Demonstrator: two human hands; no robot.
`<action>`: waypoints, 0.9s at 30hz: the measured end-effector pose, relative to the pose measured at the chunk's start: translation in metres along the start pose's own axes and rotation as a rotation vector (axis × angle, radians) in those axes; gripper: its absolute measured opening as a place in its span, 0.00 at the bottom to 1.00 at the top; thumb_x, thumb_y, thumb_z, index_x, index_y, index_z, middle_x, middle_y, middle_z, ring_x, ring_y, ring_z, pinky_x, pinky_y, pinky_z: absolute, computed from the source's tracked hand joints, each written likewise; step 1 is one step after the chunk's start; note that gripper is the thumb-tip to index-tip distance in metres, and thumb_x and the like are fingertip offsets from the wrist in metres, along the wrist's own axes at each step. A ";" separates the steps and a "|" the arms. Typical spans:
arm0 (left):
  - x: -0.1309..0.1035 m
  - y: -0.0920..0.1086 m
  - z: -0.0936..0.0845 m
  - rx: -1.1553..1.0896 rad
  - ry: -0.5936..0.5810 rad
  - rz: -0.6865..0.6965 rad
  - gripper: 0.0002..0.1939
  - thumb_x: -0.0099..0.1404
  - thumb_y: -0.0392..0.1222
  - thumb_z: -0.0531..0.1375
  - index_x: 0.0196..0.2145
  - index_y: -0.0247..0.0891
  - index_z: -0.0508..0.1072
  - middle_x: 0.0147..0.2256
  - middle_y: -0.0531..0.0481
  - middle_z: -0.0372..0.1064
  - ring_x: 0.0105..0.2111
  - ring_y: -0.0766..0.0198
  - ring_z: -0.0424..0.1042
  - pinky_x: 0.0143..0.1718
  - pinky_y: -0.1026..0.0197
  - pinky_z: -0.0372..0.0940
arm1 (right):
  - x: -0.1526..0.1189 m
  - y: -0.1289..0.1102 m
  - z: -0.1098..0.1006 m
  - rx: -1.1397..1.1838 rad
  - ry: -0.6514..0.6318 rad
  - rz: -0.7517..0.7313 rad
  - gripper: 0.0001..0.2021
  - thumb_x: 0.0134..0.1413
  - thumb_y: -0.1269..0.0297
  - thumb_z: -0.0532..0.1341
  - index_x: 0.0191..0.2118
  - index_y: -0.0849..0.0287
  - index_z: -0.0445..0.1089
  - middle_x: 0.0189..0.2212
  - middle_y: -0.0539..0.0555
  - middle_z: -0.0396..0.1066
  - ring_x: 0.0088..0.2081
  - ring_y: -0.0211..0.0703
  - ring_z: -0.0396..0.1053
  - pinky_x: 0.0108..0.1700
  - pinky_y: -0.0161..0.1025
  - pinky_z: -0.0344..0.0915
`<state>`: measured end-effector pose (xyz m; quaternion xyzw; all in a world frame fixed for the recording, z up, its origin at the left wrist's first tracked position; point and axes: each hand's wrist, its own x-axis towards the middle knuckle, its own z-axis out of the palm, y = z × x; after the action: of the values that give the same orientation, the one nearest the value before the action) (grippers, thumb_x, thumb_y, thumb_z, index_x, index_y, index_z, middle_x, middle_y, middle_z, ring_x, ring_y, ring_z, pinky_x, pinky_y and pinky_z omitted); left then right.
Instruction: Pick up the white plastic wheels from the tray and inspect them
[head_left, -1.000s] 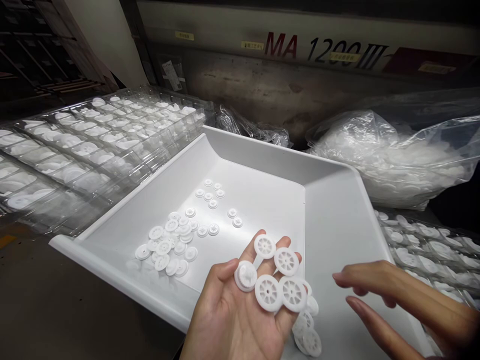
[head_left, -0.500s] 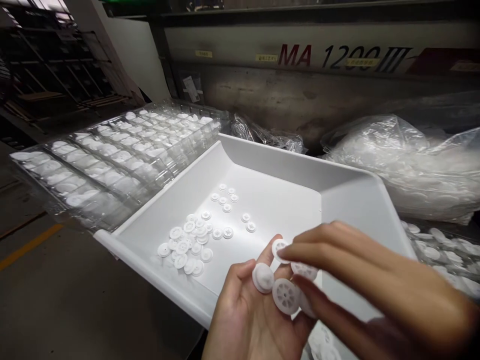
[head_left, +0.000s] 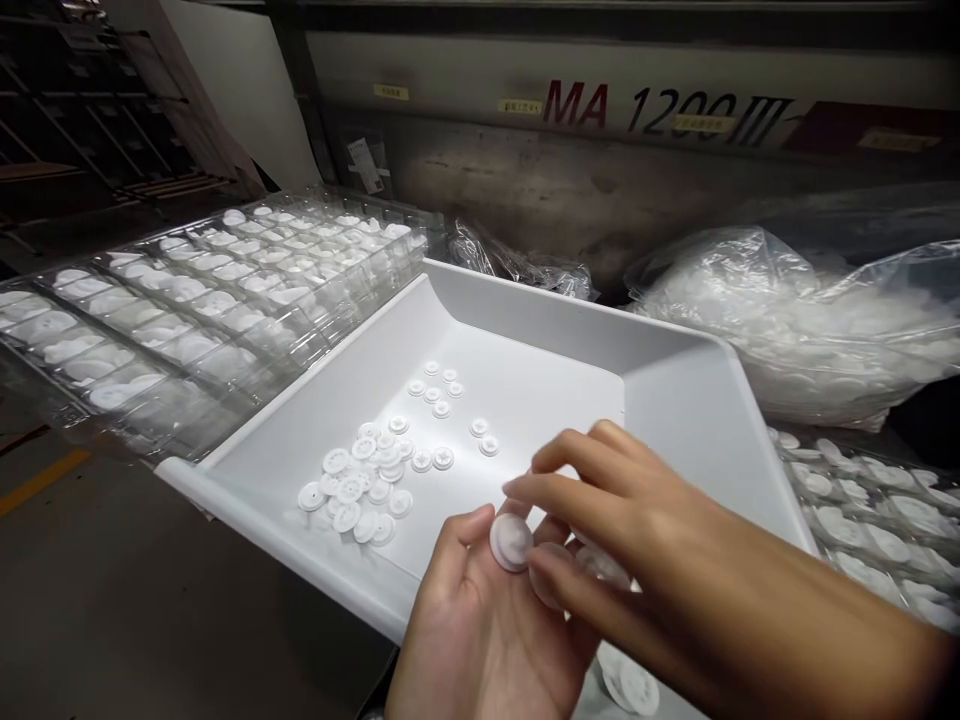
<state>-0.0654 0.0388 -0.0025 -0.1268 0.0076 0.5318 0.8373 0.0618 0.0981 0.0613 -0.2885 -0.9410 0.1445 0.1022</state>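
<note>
My left hand (head_left: 502, 640) is palm up, cradling several small white plastic discs. One domed disc (head_left: 511, 542) rests at the base of its fingers, in front of the thumb. Over it reaches my right hand (head_left: 600, 490), slightly blurred, thumb and forefinger apart near the domed disc. The right thumb partly covers another disc (head_left: 550, 575), and a spoked disc (head_left: 602, 568) shows under that hand. Below both hands is a light grey scoop-shaped tray (head_left: 555, 380). A heap of white discs (head_left: 360, 490) lies at its left side, with several single ones (head_left: 442, 458) spread behind.
At left stands a clear compartment tray (head_left: 307, 320) filled with white parts. On the right are a clear plastic bag (head_left: 795, 330) of white parts and another filled compartment tray (head_left: 870, 500). A machine (head_left: 480, 160) runs along the back. More discs (head_left: 630, 685) show under my right wrist.
My right hand has moved left across my left palm, its fingertips now close to the domed disc. The spoked disc in the middle of the palm is now mostly covered. The view has shifted slightly.
</note>
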 end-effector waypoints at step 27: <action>0.003 0.000 0.005 0.029 -0.087 0.018 0.15 0.69 0.41 0.41 0.39 0.34 0.65 0.41 0.46 0.64 0.40 0.68 0.68 0.47 0.65 0.58 | -0.032 0.010 0.029 -0.344 0.318 -0.340 0.09 0.60 0.78 0.54 0.42 0.64 0.70 0.38 0.60 0.72 0.38 0.53 0.68 0.35 0.48 0.58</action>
<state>-0.0651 0.0428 0.0019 -0.0912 -0.0200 0.5441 0.8338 0.0846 0.0816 0.0277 -0.1589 -0.9586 -0.0834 0.2209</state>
